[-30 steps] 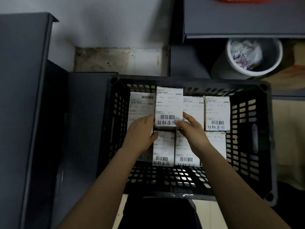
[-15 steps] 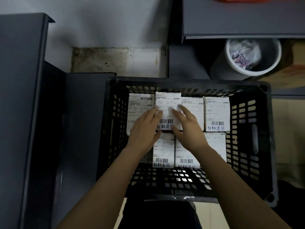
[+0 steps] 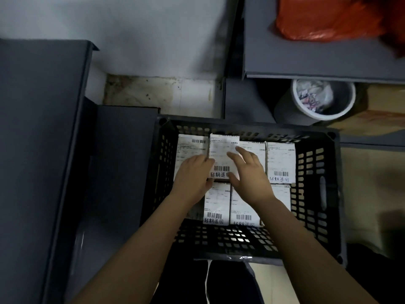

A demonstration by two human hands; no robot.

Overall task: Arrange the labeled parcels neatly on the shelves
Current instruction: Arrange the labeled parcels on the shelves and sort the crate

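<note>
Head view: parcel in crate between left hand, seemingly gripping its edge, and right hand, flat on top.

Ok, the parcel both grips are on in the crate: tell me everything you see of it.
The parcel is flat, white and rectangular, seemingly paper-wrapped. Its face is a printed shipping label with a barcode and black handwriting near the bottom edge. It lies label-up, slightly skewed, in the back row of the black crate, partly over the neighbouring parcels. The left grip curls at its left edge, and the right grip rests straight fingers on its face.
</note>
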